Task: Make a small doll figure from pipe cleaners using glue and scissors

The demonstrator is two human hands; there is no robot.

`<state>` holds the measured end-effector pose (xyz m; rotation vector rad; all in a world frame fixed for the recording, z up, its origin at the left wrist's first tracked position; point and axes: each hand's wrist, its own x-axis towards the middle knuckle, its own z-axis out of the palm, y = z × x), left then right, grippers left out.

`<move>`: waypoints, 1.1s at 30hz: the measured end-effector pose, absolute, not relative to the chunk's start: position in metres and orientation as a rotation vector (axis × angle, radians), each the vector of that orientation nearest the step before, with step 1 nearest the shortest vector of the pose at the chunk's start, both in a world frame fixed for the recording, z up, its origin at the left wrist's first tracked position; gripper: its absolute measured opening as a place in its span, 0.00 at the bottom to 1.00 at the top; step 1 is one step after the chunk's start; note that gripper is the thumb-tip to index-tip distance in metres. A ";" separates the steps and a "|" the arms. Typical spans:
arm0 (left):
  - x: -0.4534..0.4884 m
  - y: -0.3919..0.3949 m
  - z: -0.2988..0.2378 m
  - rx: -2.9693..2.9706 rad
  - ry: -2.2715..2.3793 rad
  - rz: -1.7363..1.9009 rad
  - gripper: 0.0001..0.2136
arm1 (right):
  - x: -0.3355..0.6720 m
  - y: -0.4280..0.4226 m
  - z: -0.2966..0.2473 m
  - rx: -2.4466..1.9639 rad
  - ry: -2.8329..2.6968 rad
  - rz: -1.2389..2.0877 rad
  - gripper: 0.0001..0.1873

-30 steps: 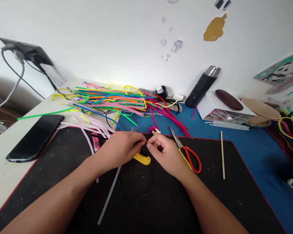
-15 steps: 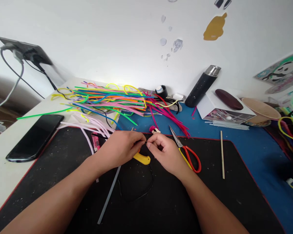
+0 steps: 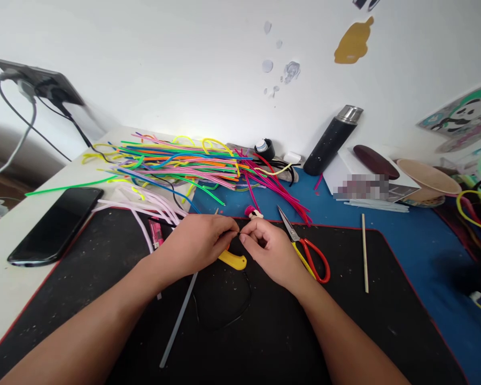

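My left hand (image 3: 202, 240) and my right hand (image 3: 270, 248) meet fingertip to fingertip above the black mat (image 3: 280, 331). Both are closed in a pinch. A tiny dark bit shows between the fingertips, too small to name. Behind my left wrist a black strip (image 3: 160, 222) sticks out; whether it runs into the hand is hidden. Partly under my left hand lies a yellow handle (image 3: 233, 260). Scissors (image 3: 310, 256) with red and yellow grips lie right of my right hand, and a small pink-topped figure (image 3: 252, 213) is just beyond it.
Colourful pipe cleaners (image 3: 176, 160) are heaped at the back. A phone (image 3: 58, 224) lies at left. A grey glue stick (image 3: 178, 321), a thin black cord (image 3: 224, 326) and a wooden stick (image 3: 364, 254) lie on the mat. A black flask (image 3: 332, 141) stands by a white box (image 3: 340, 166).
Both hands keep their pinch in nearly the same place. The view has shifted very slightly; nothing on the mat has moved.
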<state>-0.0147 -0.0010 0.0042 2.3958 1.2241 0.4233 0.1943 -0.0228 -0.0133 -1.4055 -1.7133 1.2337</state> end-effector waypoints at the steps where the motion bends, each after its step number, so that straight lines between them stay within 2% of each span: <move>1: -0.014 -0.001 0.005 2.399 1.229 0.410 0.11 | 0.194 -0.023 -0.013 -1.409 -1.710 1.236 0.03; 23: -0.013 -0.005 0.005 2.549 1.222 0.369 0.10 | 0.192 -0.024 -0.015 -1.420 -1.663 1.268 0.04; 33: -0.009 -0.007 0.007 2.572 1.274 0.325 0.11 | 0.188 -0.026 -0.016 -1.484 -1.696 1.164 0.04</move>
